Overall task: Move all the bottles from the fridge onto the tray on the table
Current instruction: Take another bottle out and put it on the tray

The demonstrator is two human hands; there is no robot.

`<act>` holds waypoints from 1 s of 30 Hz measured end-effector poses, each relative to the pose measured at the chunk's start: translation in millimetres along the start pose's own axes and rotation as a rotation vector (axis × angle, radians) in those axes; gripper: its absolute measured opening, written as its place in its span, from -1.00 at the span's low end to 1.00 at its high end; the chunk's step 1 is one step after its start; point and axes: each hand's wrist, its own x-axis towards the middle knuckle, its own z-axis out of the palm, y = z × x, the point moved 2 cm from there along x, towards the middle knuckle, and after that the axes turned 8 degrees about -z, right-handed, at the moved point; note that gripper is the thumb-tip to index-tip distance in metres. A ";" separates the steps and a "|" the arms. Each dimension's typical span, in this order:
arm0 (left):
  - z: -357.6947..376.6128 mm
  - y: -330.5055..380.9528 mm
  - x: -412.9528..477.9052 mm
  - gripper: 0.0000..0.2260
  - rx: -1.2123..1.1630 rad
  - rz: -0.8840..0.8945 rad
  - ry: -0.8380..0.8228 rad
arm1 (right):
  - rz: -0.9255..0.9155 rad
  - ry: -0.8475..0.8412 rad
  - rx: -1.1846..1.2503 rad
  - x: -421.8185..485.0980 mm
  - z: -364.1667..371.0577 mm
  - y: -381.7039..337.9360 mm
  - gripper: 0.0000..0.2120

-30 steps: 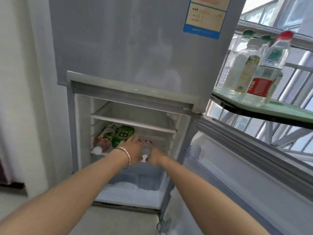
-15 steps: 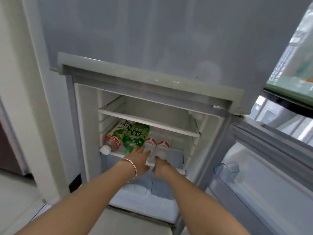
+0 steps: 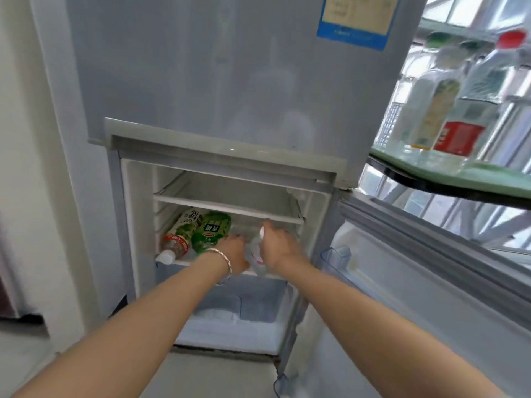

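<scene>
Fridge shelves, tray and floor

In the open lower part of the fridge (image 3: 230, 81) a white upper shelf (image 3: 224, 206) sits above a lower shelf (image 3: 186, 262). Two bottles lie on their sides on the lower shelf, touching each other: a white-capped bottle (image 3: 175, 242) at the left with its cap over the front edge, and a green bottle (image 3: 212, 231) just beside it. At the shelf's front edge is a blurred clear bottle (image 3: 256, 255); I cannot tell if it rests there. To the right, a green tray (image 3: 494, 179) on a dark-edged table (image 3: 431, 183) carries upright bottles, among them a red-capped bottle (image 3: 474, 119). The fridge stands on the floor (image 3: 218, 377).
</scene>
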 end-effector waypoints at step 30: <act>-222.4 196.2 -178.1 -0.18 -0.810 0.655 0.390 | 0.167 0.629 0.537 -155.1 -266.9 44.7 -0.17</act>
